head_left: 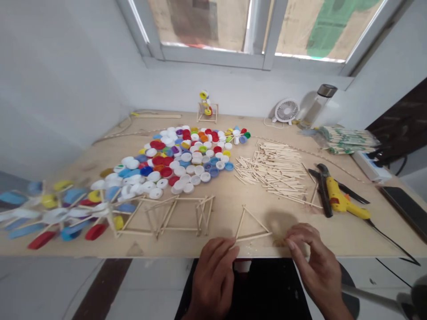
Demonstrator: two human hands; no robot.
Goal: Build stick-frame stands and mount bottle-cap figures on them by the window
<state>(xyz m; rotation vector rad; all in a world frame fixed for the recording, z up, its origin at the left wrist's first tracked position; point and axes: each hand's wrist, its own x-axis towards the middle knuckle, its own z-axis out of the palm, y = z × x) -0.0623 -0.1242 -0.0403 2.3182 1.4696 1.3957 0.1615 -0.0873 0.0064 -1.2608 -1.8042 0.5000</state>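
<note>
A small triangle of thin wooden sticks (pixel 255 236) lies near the table's front edge. My left hand (pixel 215 271) is at its lower left corner, the fingertips closed against that corner. To the right of the triangle, my right hand (pixel 315 266) hovers at the table edge with thumb and fingers drawn together; whatever is between them, if anything, is too small to make out. Left of the triangle stand stick frames (pixel 182 229) joined from several sticks. Beyond my right hand lies a yellow and black glue gun (pixel 340 198).
Many coloured bottle caps (pixel 187 158) cover the middle, beside a pile of loose sticks (pixel 280 166). Cap-and-stick wheels (pixel 66 215) sit at left. Behind are a small model (pixel 207 109), a fan (pixel 286 111) and a bottle (pixel 316 106). Pliers (pixel 323 191) and a phone (pixel 405 211) lie right.
</note>
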